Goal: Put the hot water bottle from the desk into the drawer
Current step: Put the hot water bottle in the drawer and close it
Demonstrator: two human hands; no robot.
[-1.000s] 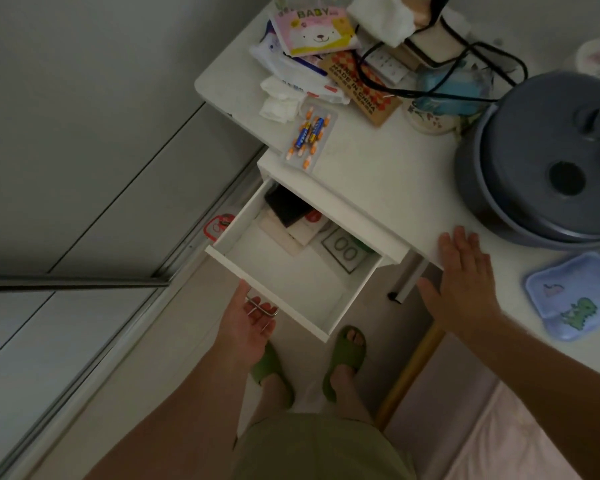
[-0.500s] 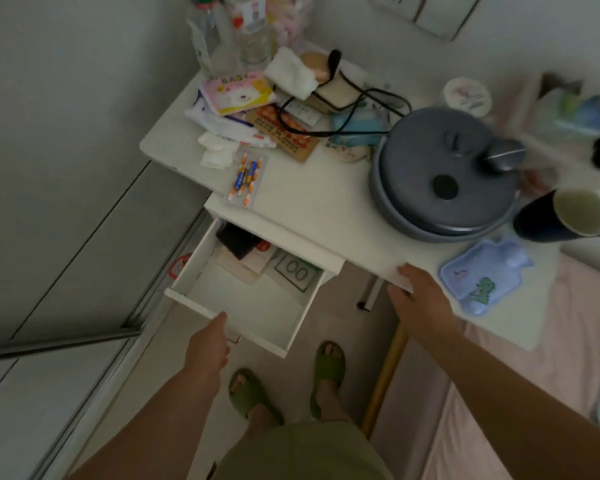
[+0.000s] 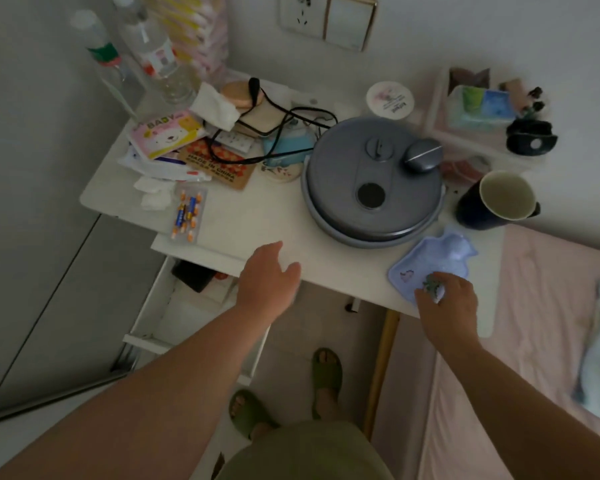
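The small pale-blue hot water bottle (image 3: 437, 258) with a green dinosaur print lies flat near the front right corner of the white desk (image 3: 257, 233). My right hand (image 3: 447, 306) rests on its near end, fingers curled over the edge; whether it grips the bottle is unclear. The white drawer (image 3: 160, 320) under the desk's left side stands pulled out, with a black item and papers at its back. My left hand (image 3: 267, 282) hovers above the drawer at the desk's front edge, fingers apart and holding nothing.
A large grey round lidded pot (image 3: 371, 181) sits just behind the bottle. A dark cup (image 3: 496, 202) stands to the right. Batteries (image 3: 187, 213), packets, cables and plastic bottles (image 3: 146, 53) crowd the desk's left and back. A pink bed (image 3: 534, 341) lies on the right.
My left hand let go of the drawer handle and rose to the desk edge. My right hand slid right along the desk onto the hot water bottle. The view tilted up.
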